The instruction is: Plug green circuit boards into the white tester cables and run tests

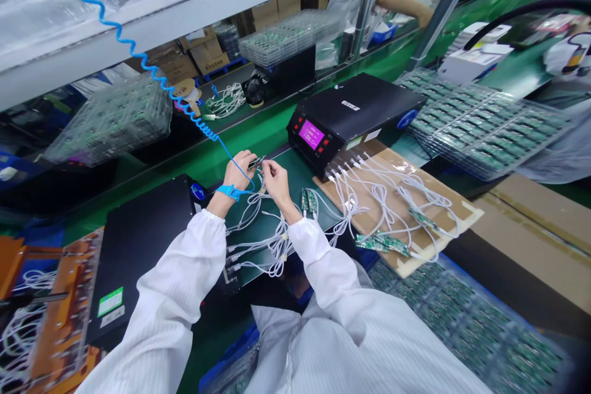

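My left hand point(240, 169), with a blue wrist strap point(231, 192) at its wrist, is closed on a small circuit board point(255, 162). Beside it, my right hand point(276, 182) pinches at the board's near end, where a white cable point(261, 183) leads up to the fingertips; the plug itself is too small to make out. More white cables point(277, 243) lie bundled below my hands. Close to my right wrist, green circuit boards point(309, 201) rest on the dark green mat.
A black tester box point(355, 111) with a lit pink screen stands to the right, cables plugged in. Its cables and boards point(381, 242) spread over a cardboard sheet point(406, 166). Another black box point(143, 246) stands left. A coiled blue cord point(152, 68) hangs from above. Stacked board trays point(484, 123) sit right.
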A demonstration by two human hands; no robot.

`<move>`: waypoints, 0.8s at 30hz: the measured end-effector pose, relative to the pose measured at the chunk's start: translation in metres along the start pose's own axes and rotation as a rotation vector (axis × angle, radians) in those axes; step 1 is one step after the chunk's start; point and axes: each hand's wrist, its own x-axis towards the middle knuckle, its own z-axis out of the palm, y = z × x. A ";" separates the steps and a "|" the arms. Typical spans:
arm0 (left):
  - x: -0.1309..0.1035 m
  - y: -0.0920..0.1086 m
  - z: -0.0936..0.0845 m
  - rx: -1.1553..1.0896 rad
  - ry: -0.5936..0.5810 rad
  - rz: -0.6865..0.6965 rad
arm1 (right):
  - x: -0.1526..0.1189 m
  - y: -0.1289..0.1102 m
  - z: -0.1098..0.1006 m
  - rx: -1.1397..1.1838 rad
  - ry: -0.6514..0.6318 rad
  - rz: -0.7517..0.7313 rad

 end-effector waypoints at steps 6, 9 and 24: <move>-0.001 0.000 0.003 0.015 0.003 -0.049 | 0.002 0.004 -0.001 0.097 0.036 0.032; -0.001 0.000 0.004 0.011 0.015 -0.052 | 0.002 0.006 0.000 0.109 0.074 0.058; -0.002 -0.008 0.013 -0.043 -0.033 -0.049 | -0.003 0.018 0.010 0.117 0.100 0.089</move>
